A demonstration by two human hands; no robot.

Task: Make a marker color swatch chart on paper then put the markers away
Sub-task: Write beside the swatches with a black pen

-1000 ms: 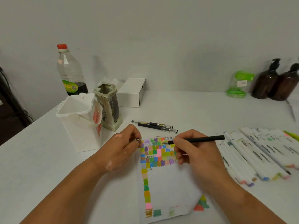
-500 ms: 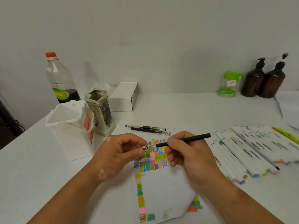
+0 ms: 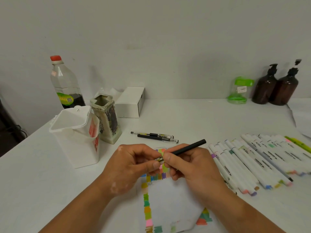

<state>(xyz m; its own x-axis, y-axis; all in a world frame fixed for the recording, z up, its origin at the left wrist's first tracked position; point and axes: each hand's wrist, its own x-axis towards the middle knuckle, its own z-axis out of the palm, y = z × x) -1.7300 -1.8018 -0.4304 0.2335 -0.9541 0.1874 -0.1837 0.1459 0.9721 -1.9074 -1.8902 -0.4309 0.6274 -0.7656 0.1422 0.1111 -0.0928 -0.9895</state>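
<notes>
Pen (image 3: 190, 146) and cap (image 3: 159, 159) held over the paper (image 3: 171, 202)
The left grip (image 3: 133, 165) pinches the small cap between thumb and forefinger; the right grip (image 3: 191, 167) is curled round the black pen — pointed at the cap. Paper lies at the bench's (image 3: 193, 118) front edge, markers (image 3: 249, 162) in a row toward its right edge.

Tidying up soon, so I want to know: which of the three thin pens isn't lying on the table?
The plain black pen gripped in the right hand above the paper; the other two pens lie side by side on the table.
</notes>
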